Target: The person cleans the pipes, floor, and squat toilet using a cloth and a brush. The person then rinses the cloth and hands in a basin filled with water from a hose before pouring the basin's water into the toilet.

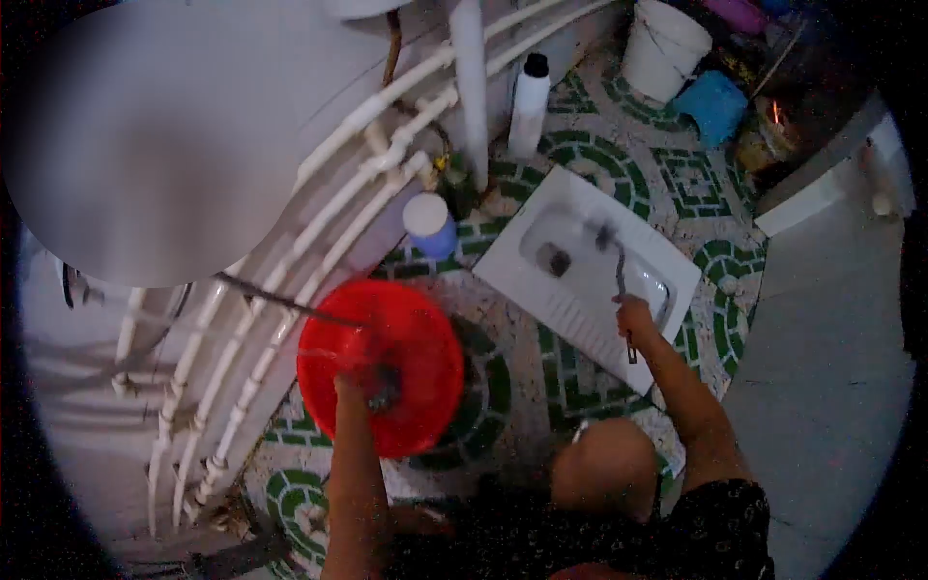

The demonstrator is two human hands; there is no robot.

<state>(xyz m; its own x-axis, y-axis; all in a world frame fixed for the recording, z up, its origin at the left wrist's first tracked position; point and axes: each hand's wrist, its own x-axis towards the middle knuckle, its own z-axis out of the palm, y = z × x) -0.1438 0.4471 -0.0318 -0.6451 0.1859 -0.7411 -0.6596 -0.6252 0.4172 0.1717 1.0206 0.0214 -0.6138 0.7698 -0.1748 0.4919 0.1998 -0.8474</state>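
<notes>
My right hand [633, 317] is closed round the handle of a toilet brush [621, 271]. The brush's dark head rests in the bowl of a white squat toilet [594, 290], near the drain hole. Over a red basin [425, 333], my left hand [356, 372] is blurred and looks closed on something I cannot make out. A dark hose [290, 303] runs from the wall side to just above that hand. Beside the hand, a dark greyish patch shows inside the basin, too smeared to name.
White pipes [329, 174] run along the left wall. A blue container with a white lid [430, 227] and a white bottle with a black cap [530, 106] stand near the toilet. A white bucket [665, 53] and a blue plastic item [713, 106] are at the back right.
</notes>
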